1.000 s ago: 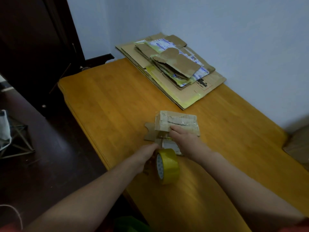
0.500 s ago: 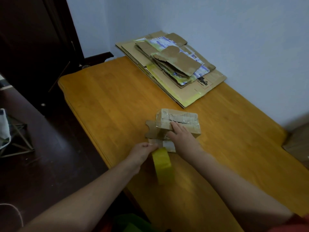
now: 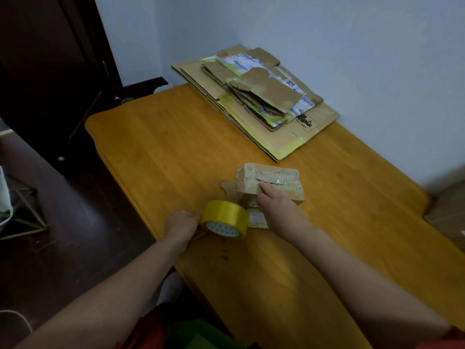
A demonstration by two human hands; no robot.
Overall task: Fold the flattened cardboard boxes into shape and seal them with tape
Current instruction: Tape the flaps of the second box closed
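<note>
Your left hand [image 3: 182,222] clamps its fingers on the tape roll [image 3: 224,219], just left of the box [image 3: 270,181], nearer the surface's [image 3: 176,152] left edge; your right hand [image 3: 279,207] presses straight fingers on top.

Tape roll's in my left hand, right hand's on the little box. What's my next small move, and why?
Probably carry the tape roll with your left hand up over the small box, laying a strip, right hand pressing it flat. The roll sits against the box's near end, and a side flap juts out unsealed.
</note>
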